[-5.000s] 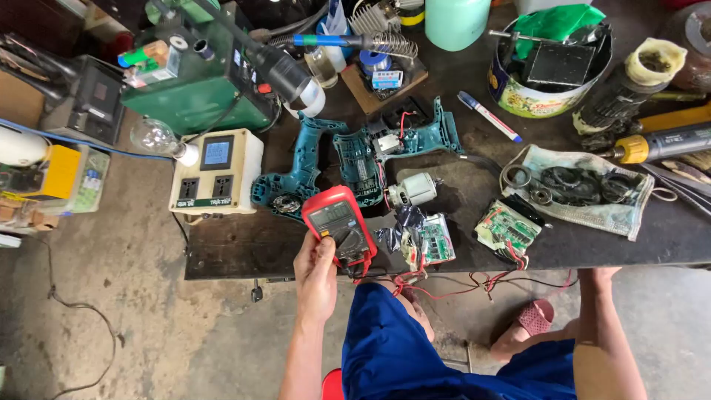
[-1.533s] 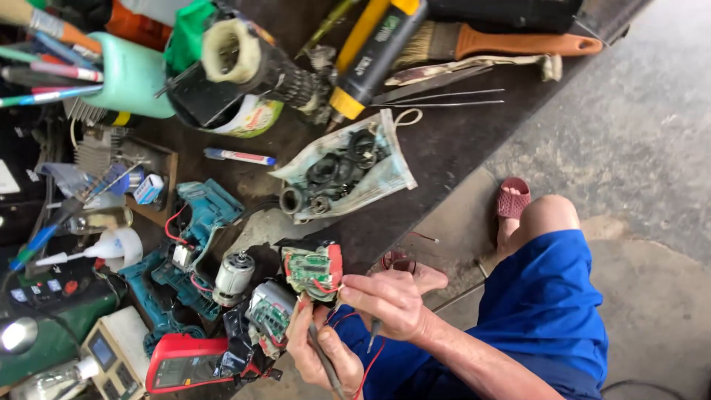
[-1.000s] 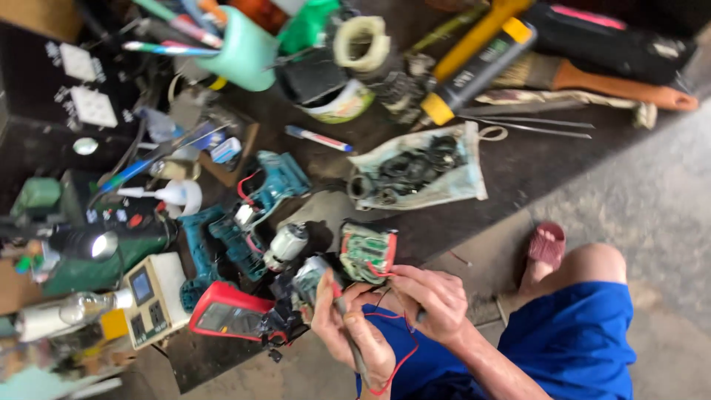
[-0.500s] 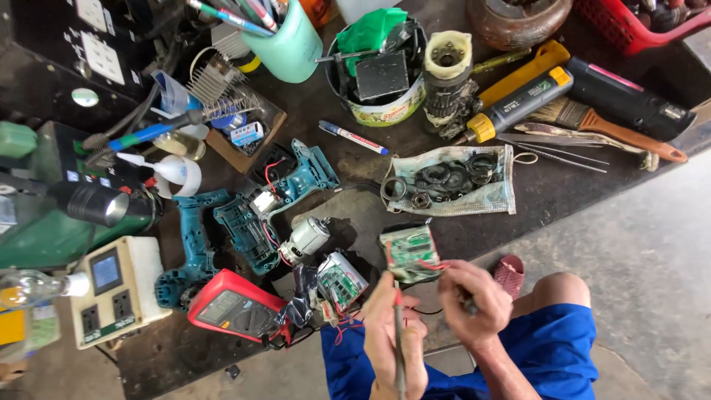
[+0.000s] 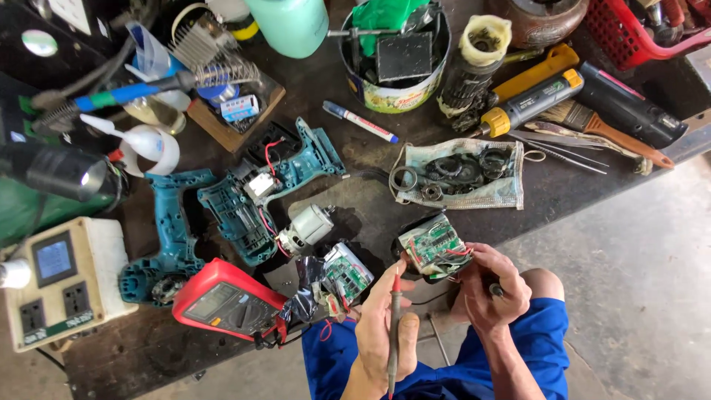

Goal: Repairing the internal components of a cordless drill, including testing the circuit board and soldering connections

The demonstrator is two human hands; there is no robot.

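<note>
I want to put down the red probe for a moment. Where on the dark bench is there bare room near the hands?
One bare patch lies between the small grey motor, the cloth with black rings and the green circuit board. Another lies along the bench edge right of the right hand, below the cloth. Around the red multimeter and the teal drill shells it is crowded.

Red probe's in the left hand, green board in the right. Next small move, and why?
Probably ease the red probe tip onto the green circuit board: the left hand holds it upright with its tip just short of the board, the right hand steadies the board, and the red multimeter lies alongside.
</note>
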